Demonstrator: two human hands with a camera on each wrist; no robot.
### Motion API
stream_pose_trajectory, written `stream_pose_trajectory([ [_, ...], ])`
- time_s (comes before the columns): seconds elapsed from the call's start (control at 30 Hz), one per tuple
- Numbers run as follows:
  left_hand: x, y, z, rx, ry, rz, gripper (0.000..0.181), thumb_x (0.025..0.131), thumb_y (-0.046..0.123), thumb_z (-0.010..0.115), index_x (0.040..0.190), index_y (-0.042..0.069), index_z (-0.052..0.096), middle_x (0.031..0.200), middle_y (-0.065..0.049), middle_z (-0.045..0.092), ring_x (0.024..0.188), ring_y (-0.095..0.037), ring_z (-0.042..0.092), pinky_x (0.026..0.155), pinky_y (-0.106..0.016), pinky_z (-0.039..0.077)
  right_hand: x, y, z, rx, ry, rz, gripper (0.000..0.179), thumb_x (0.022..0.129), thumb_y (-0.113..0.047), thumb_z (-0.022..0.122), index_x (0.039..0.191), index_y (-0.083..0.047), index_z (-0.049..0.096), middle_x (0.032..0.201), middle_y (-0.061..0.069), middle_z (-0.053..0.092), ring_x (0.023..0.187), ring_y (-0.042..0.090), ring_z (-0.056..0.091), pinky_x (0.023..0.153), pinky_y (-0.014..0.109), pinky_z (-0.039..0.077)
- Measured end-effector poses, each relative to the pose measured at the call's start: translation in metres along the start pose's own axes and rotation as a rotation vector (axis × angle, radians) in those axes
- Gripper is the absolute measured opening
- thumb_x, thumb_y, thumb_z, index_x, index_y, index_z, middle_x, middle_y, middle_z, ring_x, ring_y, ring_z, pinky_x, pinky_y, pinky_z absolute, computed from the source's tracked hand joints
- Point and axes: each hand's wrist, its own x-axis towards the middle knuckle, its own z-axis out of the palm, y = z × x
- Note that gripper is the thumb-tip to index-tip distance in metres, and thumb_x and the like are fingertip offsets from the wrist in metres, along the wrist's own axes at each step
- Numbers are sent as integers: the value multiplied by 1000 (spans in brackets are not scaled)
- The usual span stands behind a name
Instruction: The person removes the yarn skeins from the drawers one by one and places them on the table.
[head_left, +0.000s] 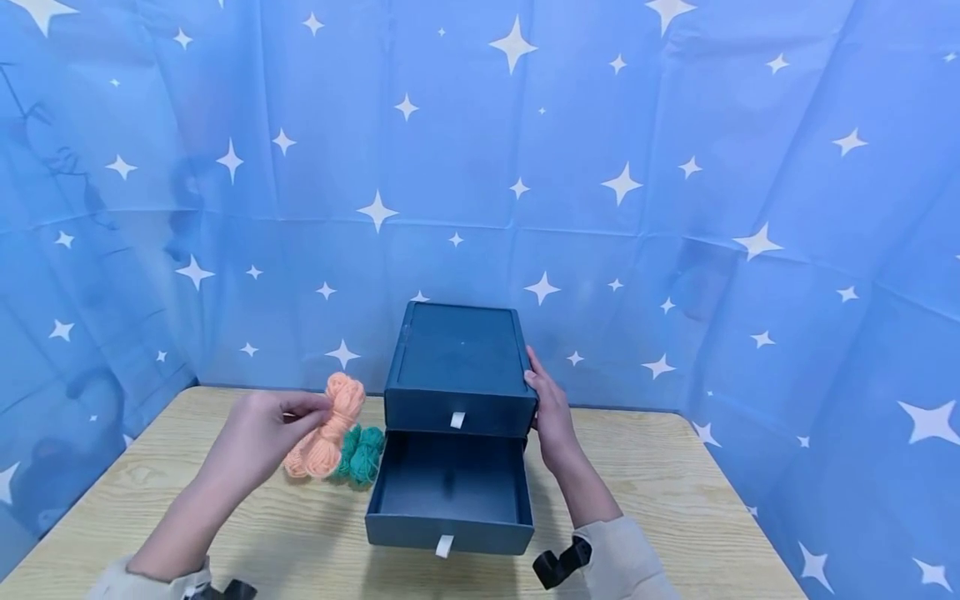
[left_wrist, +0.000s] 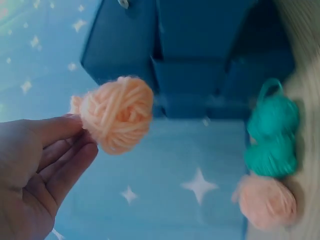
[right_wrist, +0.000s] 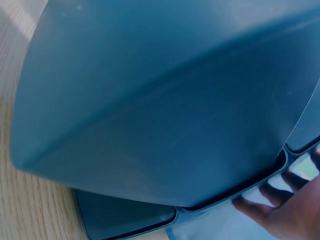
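Note:
In the head view my left hand [head_left: 258, 433] pinches a peach yarn skein [head_left: 345, 408] between thumb and fingers, to the left of a dark blue two-drawer box [head_left: 461, 350]. The held peach skein [left_wrist: 120, 115] is raised off the table in the left wrist view. A green yarn skein [head_left: 366, 457] lies beside the box, with another peach skein [left_wrist: 267, 202] next to it. My right hand [head_left: 553, 417] rests its fingers against the box's right side. The lower drawer [head_left: 450, 533] is pulled out and the upper drawer [head_left: 427, 410] is closed; each has a white pull tab.
The box stands on a light wood table [head_left: 660, 500]. Behind and around the table hangs a blue curtain [head_left: 465, 167] with white stars. Black straps [head_left: 562, 562] sit at the cuffs of both light sleeves.

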Motion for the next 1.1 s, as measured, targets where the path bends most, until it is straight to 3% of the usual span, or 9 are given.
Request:
stream_pose_trajectory([
  [0.17,12,-29,-2,20,0,-44,13,93,14,73,103,9,80,103,-13,79,91,-26,76,71,-32,60,0,1,-1,-3,3,3,58,106,-47,36,161,-37,22,171,-1,17,156,40,18,114,76,26],
  [0.37,25,-77,0,59,-12,-60,15,93,12,72,103,4,79,101,-16,78,93,-32,75,67,-26,57,0,-1,-1,1,7,7,57,106,-45,36,161,-36,22,171,0,17,156,42,19,115,74,27],
  [0.6,29,-124,-2,109,-60,-82,15,94,9,69,103,0,77,101,-21,77,90,-33,73,63,-29,55,-1,-2,0,3,8,10,57,106,-45,36,160,-38,23,171,0,17,156,42,19,114,75,27],
  [0.87,25,-158,4,133,-90,-117,14,93,5,69,100,-3,77,94,-19,77,83,-30,72,64,-34,56,0,0,0,2,7,4,58,106,-46,36,161,-37,22,171,0,17,156,43,18,114,76,25],
  [1.1,27,-174,18,122,-121,-167,13,92,3,69,100,-4,76,94,-19,76,81,-26,71,63,-33,55,-1,-1,1,-8,16,-2,57,106,-46,35,161,-37,23,171,-1,16,157,41,14,113,78,23],
])
